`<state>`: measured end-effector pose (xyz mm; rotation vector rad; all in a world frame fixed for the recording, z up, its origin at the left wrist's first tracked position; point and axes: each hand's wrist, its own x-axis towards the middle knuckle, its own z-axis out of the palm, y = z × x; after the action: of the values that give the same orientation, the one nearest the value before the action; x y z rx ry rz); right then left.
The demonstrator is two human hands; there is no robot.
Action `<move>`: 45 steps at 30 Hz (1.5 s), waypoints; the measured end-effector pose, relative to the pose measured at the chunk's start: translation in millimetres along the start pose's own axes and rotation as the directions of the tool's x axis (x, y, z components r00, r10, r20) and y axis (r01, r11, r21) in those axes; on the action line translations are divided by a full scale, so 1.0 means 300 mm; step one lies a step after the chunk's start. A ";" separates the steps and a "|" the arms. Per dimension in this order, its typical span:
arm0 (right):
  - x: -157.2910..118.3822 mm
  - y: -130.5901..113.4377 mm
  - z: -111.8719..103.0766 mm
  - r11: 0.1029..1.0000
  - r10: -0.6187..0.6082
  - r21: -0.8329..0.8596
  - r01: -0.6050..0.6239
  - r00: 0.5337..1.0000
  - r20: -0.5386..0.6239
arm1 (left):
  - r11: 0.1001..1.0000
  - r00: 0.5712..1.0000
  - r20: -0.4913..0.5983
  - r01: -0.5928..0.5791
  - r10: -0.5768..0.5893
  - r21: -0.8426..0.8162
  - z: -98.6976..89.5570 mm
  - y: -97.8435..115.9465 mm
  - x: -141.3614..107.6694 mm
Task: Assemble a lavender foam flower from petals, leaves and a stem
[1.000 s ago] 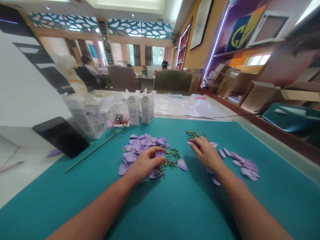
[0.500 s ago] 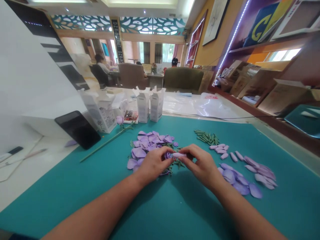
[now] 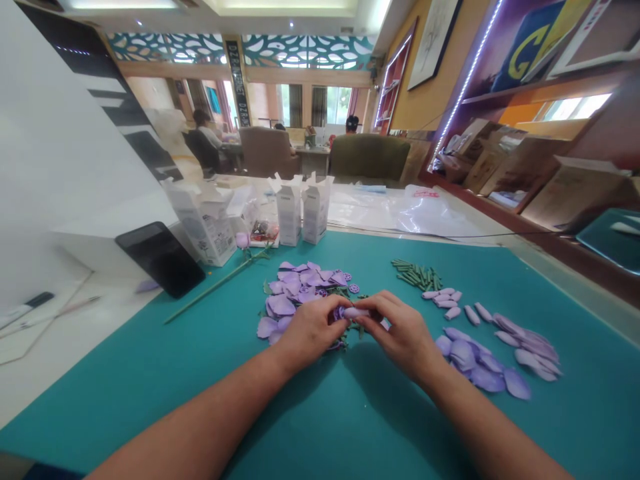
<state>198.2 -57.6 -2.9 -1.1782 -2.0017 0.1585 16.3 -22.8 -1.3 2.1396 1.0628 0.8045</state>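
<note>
My left hand pinches a small purple wheel-shaped piece between thumb and fingers. Facing it, my right hand is closed on a pale lilac bud-shaped piece, its tip pointing at the purple piece. The two pieces meet or nearly meet; my fingertips hide the exact contact. Under and beyond my left hand lies a heap of purple petals with green leafy bits. More lilac bud pieces lie beyond my right hand, and loose purple petals lie to its right.
Green stem pieces are piled at the back of the teal mat. An artificial rose on a long stem lies at left, near a dark phone. White cartons stand behind. Pink-lilac petals lie far right.
My hands have drawn slightly closer together, bringing the lilac bud piece nearer to the purple wheel-shaped piece. The whole view has shifted a little; the piles look the same.
</note>
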 end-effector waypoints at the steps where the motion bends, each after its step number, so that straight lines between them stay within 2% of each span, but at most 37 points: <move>1: 0.000 0.000 0.001 1.000 -0.002 0.000 0.002 1.000 -0.003 | 1.000 1.000 0.002 -0.004 0.004 0.001 0.000 0.001 -0.001; 12: -0.002 0.005 0.000 1.000 0.009 -0.006 -0.008 0.999 0.033 | 1.000 1.000 0.026 -0.017 0.017 0.025 -0.002 0.009 -0.006; 28: -0.007 -0.008 0.016 0.997 -0.039 -0.065 0.040 0.999 0.013 | 0.994 1.000 0.000 -0.025 0.026 0.105 0.014 0.001 -0.012; 38: -0.010 -0.006 0.026 0.999 -0.007 -0.048 0.009 1.000 0.029 | 0.997 0.999 -0.009 -0.040 0.040 0.073 0.011 0.009 -0.017; 45: -0.004 -0.026 0.033 1.000 0.015 -0.024 -0.016 1.000 -0.017 | 0.992 0.998 0.026 -0.055 0.052 0.110 0.004 0.003 -0.008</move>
<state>186.3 -60.3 -6.6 -1.2070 -1.9849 0.1318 16.5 -25.6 -2.0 2.2734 1.0647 0.7595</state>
